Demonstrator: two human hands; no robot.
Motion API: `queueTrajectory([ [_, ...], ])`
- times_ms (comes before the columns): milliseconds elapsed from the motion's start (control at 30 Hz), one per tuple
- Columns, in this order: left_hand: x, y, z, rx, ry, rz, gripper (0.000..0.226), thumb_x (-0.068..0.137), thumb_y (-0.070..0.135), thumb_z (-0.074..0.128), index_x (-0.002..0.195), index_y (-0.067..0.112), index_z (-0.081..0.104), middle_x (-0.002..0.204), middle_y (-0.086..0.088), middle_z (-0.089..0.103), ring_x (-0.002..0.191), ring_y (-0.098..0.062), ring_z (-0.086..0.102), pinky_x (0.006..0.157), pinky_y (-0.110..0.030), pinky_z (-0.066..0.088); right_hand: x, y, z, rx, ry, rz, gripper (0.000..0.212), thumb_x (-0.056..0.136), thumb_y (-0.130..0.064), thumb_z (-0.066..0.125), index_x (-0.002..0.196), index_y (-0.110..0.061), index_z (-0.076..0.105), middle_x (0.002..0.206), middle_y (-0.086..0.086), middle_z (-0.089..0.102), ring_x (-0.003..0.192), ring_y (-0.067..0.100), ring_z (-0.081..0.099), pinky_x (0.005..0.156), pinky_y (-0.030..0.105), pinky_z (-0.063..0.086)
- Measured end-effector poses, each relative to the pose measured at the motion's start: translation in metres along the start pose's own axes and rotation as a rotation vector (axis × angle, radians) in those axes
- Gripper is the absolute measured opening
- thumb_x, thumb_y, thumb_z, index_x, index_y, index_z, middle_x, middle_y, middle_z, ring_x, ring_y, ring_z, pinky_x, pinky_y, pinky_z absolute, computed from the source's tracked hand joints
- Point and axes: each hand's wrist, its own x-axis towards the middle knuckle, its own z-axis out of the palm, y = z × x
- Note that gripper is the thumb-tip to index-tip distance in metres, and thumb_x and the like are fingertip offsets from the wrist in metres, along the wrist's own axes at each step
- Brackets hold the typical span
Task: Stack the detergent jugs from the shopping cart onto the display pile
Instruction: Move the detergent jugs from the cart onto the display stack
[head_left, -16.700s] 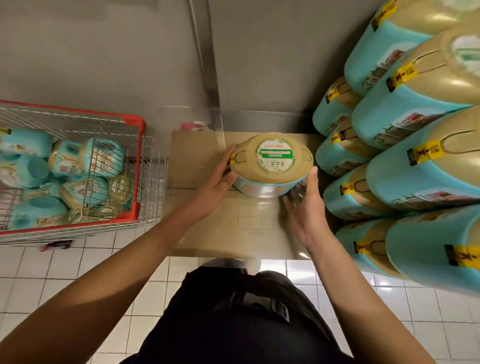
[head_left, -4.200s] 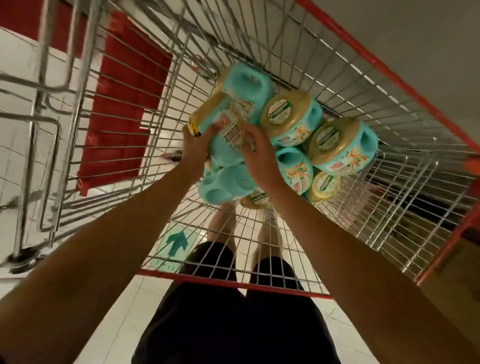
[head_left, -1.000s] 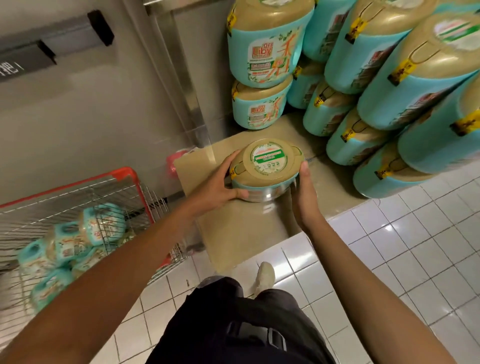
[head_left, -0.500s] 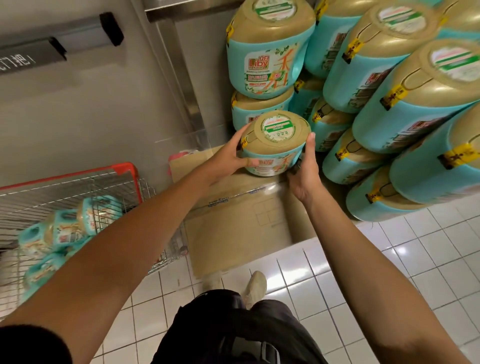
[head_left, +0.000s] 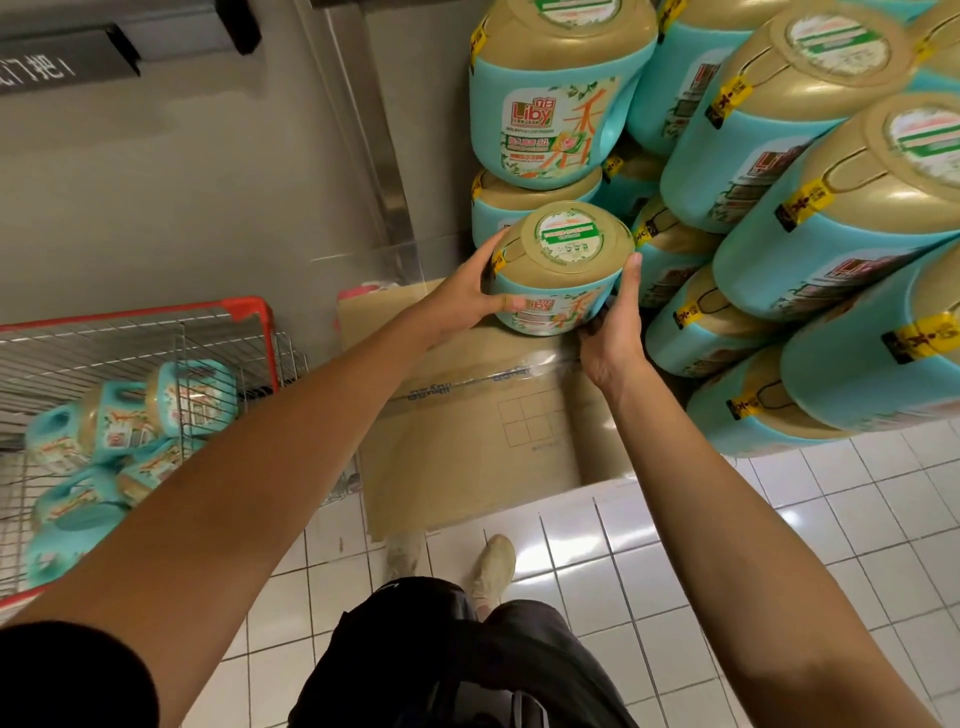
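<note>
A turquoise detergent jug (head_left: 558, 270) with a tan top is held between both hands at the far end of a cardboard sheet (head_left: 478, 410). My left hand (head_left: 462, 296) grips its left side, thumb across the front label. My right hand (head_left: 615, 322) clasps its right side, fingers pointing up. The jug sits right in front of the display pile (head_left: 779, 208) of matching jugs, just below a two-jug column (head_left: 556, 104). I cannot tell whether it rests on the cardboard. The red-rimmed shopping cart (head_left: 156, 317) at left holds several more jugs (head_left: 130, 415).
A grey wall with a metal post (head_left: 374, 156) rises behind the cart and cardboard. The pile overhangs at the right. White floor tiles (head_left: 675, 545) spread below, with my feet (head_left: 488, 566) near the cardboard's front edge.
Both hands carried the jug from the middle of the cardboard farther back, up against the pile's lower-left column. The view tilted up and moved closer to the pile.
</note>
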Motion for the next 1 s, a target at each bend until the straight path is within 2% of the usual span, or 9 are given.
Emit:
queueTrajectory([
  [100,-0.003,-0.006,0.001,0.007,0.032,-0.043,0.102,0.087,0.017,0.086,0.167,0.020,0.022,0.168,-0.002,0.037,0.155,-0.019,0.035,0.126,-0.043,0.036,0.000,0.000,0.001,0.016,0.005,0.006,0.076,0.101,-0.070,0.046,0.151,-0.013,0.055,0.141,0.009,0.068,0.117,0.016,0.068,0.075,0.025,0.059],
  [233,-0.014,-0.010,0.008,0.027,0.102,-0.118,0.092,0.095,0.008,0.077,0.167,0.018,0.022,0.168,-0.007,0.037,0.152,-0.026,0.041,0.123,-0.049,0.040,0.000,0.001,-0.003,0.037,0.012,0.002,0.075,0.103,-0.066,0.048,0.153,-0.011,0.050,0.133,0.006,0.069,0.107,0.011,0.069,0.067,0.023,0.061],
  [367,-0.040,-0.014,0.013,0.101,0.191,-0.201,0.087,0.097,0.017,0.076,0.167,0.025,0.024,0.169,-0.006,0.035,0.150,-0.024,0.043,0.122,-0.046,0.041,-0.008,0.018,-0.006,0.024,0.115,0.003,0.063,0.109,-0.055,0.044,0.156,-0.012,0.045,0.144,0.001,0.062,0.136,0.015,0.057,0.093,0.026,0.052],
  [467,-0.082,-0.030,0.005,0.103,0.231,-0.210,0.060,0.102,0.027,0.070,0.156,0.025,0.044,0.159,-0.003,0.050,0.143,-0.021,0.051,0.116,-0.043,0.047,-0.032,0.048,0.003,-0.092,0.065,0.059,0.053,0.112,-0.053,0.039,0.148,-0.017,0.056,0.112,-0.006,0.067,0.112,0.010,0.061,0.111,0.033,0.043],
  [600,-0.162,-0.061,-0.017,0.021,0.336,-0.204,0.028,0.104,0.024,0.066,0.132,0.025,0.064,0.131,0.004,0.065,0.127,-0.021,0.064,0.087,-0.011,0.051,-0.083,0.094,0.030,-0.196,-0.001,0.167,0.030,0.112,-0.043,0.045,0.094,-0.024,0.061,0.080,-0.009,0.056,0.082,0.007,0.054,0.089,0.026,0.044],
  [733,-0.266,-0.089,-0.051,-0.082,0.451,-0.247,0.019,0.105,0.032,0.063,0.112,0.049,0.069,0.123,0.010,0.070,0.115,-0.011,0.068,0.094,-0.030,0.057,-0.138,0.142,0.071,-0.280,-0.164,0.234,0.030,0.111,-0.038,0.046,0.095,-0.026,0.068,0.074,-0.014,0.072,0.073,0.002,0.067,0.070,0.020,0.051],
  [833,-0.351,-0.103,-0.077,-0.083,0.580,-0.226,0.020,0.106,0.035,0.062,0.121,0.043,0.071,0.122,0.014,0.072,0.113,-0.008,0.069,0.091,-0.026,0.058,-0.173,0.179,0.108,-0.404,-0.272,0.257,0.028,0.111,-0.038,0.047,0.106,-0.025,0.071,0.085,-0.019,0.074,0.084,0.001,0.065,0.074,0.017,0.050],
  [933,-0.427,-0.112,-0.096,-0.102,0.642,-0.237,0.021,0.103,0.036,0.061,0.121,0.037,0.072,0.118,0.014,0.072,0.110,-0.013,0.069,0.093,-0.029,0.059,-0.204,0.217,0.135,-0.615,-0.386,0.212,0.038,0.111,-0.040,0.047,0.135,-0.018,0.066,0.130,-0.007,0.070,0.119,0.011,0.064,0.099,0.030,0.051],
  [1000,-0.476,-0.117,-0.106,-0.144,0.704,-0.265,0.023,0.097,0.046,0.062,0.116,0.039,0.073,0.118,0.014,0.072,0.109,-0.018,0.069,0.091,-0.035,0.060,-0.222,0.243,0.152,-0.706,-0.460,0.214,0.042,0.111,-0.043,0.046,0.143,-0.020,0.062,0.140,-0.004,0.066,0.130,0.014,0.061,0.098,0.033,0.051],
])
